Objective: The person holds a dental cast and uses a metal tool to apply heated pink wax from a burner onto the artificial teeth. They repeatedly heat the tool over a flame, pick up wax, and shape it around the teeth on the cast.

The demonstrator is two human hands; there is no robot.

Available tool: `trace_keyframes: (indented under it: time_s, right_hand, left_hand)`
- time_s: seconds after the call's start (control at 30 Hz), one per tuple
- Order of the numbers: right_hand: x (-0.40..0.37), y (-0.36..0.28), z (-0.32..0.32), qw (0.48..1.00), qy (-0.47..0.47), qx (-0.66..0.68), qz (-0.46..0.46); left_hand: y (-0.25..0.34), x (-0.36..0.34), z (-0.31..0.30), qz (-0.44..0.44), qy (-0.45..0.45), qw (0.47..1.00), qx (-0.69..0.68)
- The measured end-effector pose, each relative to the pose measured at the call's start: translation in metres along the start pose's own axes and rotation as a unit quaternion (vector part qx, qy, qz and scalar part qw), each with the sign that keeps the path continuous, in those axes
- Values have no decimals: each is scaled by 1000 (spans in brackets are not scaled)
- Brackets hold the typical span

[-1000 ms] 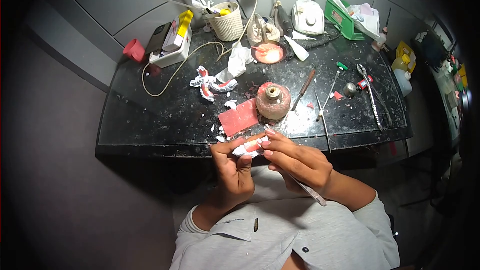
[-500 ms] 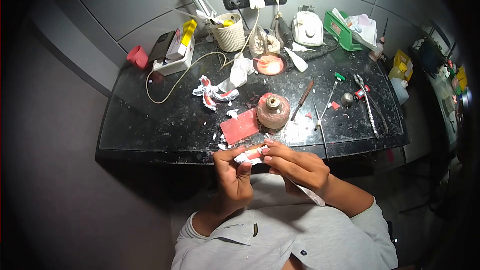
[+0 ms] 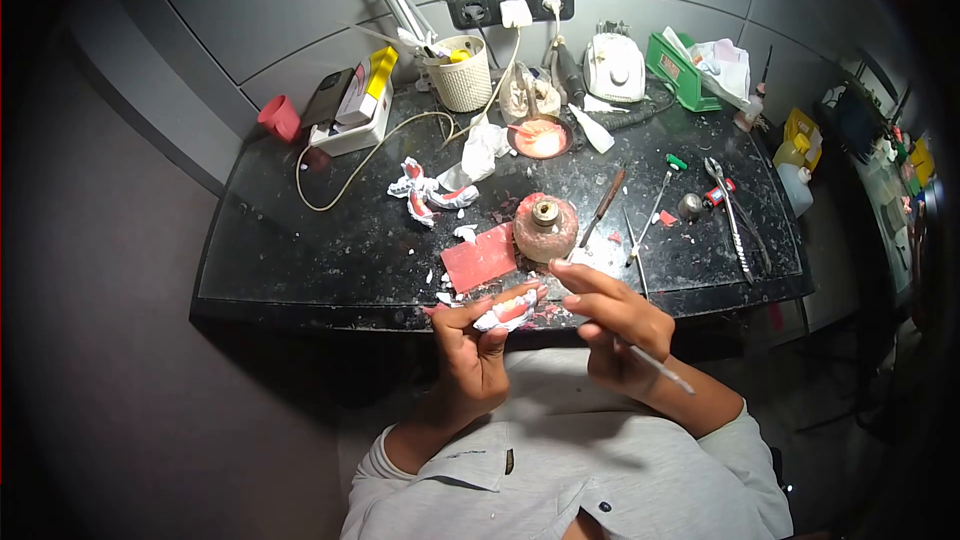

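My left hand grips a denture piece with pale teeth, pink wax and white plaster around it, just over the bench's front edge. To its right, apart from the denture piece, my right hand has its index and middle fingers stretched out. A thin metal spatula is held in the lower fingers of that hand, its flat end pointing down to the right. Just beyond my hands lie a pink wax sheet and a round glass burner with a metal neck.
White plaster pieces with pink wax lie at centre left. A dish of pink wax sits behind the burner. At right are a wooden-handled knife, slim tools, pliers and a small metal cup. Plaster crumbs litter the front.
My right hand has moved off the denture piece, to the right, its fingers spreading and the spatula still in it. My left hand keeps hold of the denture piece.
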State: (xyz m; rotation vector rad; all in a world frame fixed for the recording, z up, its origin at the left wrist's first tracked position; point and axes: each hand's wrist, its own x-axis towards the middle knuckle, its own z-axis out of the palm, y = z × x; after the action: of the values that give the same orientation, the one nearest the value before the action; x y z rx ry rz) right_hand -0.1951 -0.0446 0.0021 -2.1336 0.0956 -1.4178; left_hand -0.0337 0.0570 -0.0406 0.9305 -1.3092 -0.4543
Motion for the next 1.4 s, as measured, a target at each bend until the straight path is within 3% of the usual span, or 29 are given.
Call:
trace_keyframes:
  time_s: [0.17, 0.27, 1.4]
  right_hand:
    - [-1, -7, 9, 999, -36, -22, -3]
    - [-1, -3, 11, 999, -41, -16, -17]
    - [1, -7, 11, 999, -46, 18, 14]
  left_hand:
    - [8, 1, -3, 33, 9, 994, 107]
    - [7, 0, -8, 38, -37, 993, 107]
    - [3, -1, -6, 49, -35, 996, 65]
